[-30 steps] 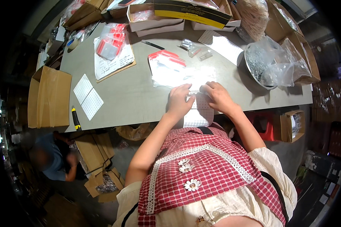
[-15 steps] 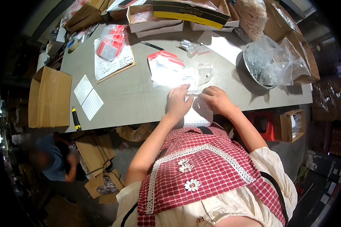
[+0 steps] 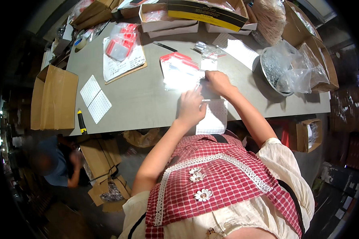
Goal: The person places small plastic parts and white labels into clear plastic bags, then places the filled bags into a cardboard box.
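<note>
Right grip (image 3: 220, 83) apparently touches bags (image 3: 178, 68) on grey table (image 3: 141, 104), boxes (image 3: 62, 99) around.

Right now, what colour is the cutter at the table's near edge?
The cutter is black and yellow; see the head view.

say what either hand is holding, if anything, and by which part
It can't be told: glare obscures any hold by the left hand or right hand, near the red-edged bags.

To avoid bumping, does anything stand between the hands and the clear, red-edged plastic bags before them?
Nothing visible does: the left hand and right hand are beside the clear, red-edged plastic bags, though any contact is unclear. The white, dotted sheet lies outside this gap.
</note>
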### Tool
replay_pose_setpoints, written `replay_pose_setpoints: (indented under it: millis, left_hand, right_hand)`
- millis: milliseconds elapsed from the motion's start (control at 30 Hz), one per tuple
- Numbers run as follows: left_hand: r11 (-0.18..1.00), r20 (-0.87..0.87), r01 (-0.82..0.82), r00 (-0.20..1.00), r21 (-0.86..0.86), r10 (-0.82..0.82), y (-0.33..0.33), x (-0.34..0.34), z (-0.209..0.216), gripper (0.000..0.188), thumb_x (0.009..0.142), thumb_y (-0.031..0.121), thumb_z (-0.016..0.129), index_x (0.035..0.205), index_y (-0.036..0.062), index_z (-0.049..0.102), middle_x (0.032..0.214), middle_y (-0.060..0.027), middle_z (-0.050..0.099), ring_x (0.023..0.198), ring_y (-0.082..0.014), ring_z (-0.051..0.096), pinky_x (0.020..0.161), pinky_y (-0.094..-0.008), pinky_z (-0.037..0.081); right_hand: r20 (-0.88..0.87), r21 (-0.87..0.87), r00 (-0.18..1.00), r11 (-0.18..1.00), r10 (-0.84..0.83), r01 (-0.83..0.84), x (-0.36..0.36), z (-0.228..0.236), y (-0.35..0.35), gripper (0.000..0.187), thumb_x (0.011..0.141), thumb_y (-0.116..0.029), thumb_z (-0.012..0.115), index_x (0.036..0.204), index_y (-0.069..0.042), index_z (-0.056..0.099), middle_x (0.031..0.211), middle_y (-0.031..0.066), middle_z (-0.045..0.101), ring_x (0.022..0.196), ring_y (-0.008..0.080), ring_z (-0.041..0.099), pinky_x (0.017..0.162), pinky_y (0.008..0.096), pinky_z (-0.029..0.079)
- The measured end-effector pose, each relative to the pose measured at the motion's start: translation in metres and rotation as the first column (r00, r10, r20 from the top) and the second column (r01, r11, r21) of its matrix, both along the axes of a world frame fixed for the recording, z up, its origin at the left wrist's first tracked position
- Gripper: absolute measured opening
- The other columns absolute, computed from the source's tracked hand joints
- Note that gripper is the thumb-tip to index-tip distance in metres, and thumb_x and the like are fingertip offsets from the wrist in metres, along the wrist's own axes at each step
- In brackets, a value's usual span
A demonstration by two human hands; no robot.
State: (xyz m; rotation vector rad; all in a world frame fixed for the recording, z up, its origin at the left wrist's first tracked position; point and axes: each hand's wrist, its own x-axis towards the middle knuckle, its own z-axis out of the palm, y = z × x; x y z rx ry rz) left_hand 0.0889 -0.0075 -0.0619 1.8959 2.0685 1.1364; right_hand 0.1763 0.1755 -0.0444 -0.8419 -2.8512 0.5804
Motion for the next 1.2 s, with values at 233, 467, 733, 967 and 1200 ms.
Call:
replay_pose_setpoints:
  millis: [233, 467, 733, 967, 1200]
  left_hand:
    - [0.989, -0.038, -0.049, 0.998, -0.141, 0.044, 0.002, -0.015, 0.004, 0.021, 0.083, 0.019, 0.069, 0.084, -0.0026, 0.070, 0.142, -0.0265, 0.056, 0.141, -0.0343, 0.045, 0.120, -0.0526, 0.021]
    - [0.992, -0.015, -0.049, 0.999, -0.114, 0.047, 0.000, -0.008, -0.004, 0.020, 0.084, 0.018, 0.069, 0.084, -0.0013, 0.068, 0.144, -0.0241, 0.056, 0.143, -0.0327, 0.044, 0.120, -0.0522, 0.021]
    - [0.994, 0.030, 0.005, 1.000, -0.113, -0.002, 0.000, -0.004, -0.002, 0.017, 0.084, 0.017, 0.069, 0.085, -0.0001, 0.067, 0.144, -0.0220, 0.057, 0.142, -0.0324, 0.045, 0.119, -0.0521, 0.023]
    - [0.995, 0.058, 0.096, 0.994, -0.007, -0.095, 0.003, 0.011, -0.008, 0.019, 0.082, 0.015, 0.068, 0.088, -0.0024, 0.067, 0.137, -0.0256, 0.060, 0.139, -0.0357, 0.048, 0.115, -0.0490, 0.031]
    - [0.981, 0.090, 0.127, 0.989, -0.145, -0.115, 0.003, 0.010, -0.001, 0.018, 0.082, 0.015, 0.071, 0.089, -0.0014, 0.067, 0.114, -0.0228, 0.068, 0.122, -0.0389, 0.058, 0.111, -0.0492, 0.036]
  right_hand:
    - [0.175, -0.066, 0.976, 0.987, -0.130, 0.144, 0.039, 0.023, 0.036, 0.038, 0.080, -0.038, 0.076, 0.089, -0.002, 0.074, 0.088, 0.0198, 0.073, 0.083, 0.0362, 0.071, 0.075, 0.0443, 0.055]
    - [0.040, -0.673, 0.992, 0.730, -0.123, 0.118, 0.042, 0.014, 0.037, 0.024, 0.083, -0.023, 0.069, 0.092, -0.001, 0.072, 0.085, 0.0166, 0.073, 0.077, 0.0298, 0.070, 0.071, 0.0391, 0.053]
    - [0.096, 0.156, 0.995, 0.988, -0.032, 0.016, 0.032, 0.005, 0.011, 0.032, 0.083, -0.032, 0.074, 0.090, -0.002, 0.066, 0.082, 0.0176, 0.071, 0.080, 0.0351, 0.071, 0.070, 0.0470, 0.054]
    - [-0.030, -0.196, 0.998, 0.979, -0.056, 0.049, 0.031, 0.037, 0.022, 0.033, 0.085, -0.032, 0.074, 0.096, -0.002, 0.067, 0.088, 0.0169, 0.072, 0.082, 0.0337, 0.070, 0.072, 0.0420, 0.055]
    - [-0.185, -0.012, 0.970, 0.987, 0.155, -0.160, 0.000, 0.001, -0.010, 0.021, 0.078, -0.013, 0.069, 0.093, -0.001, 0.061, 0.085, 0.0174, 0.070, 0.081, 0.0370, 0.068, 0.073, 0.0447, 0.055]
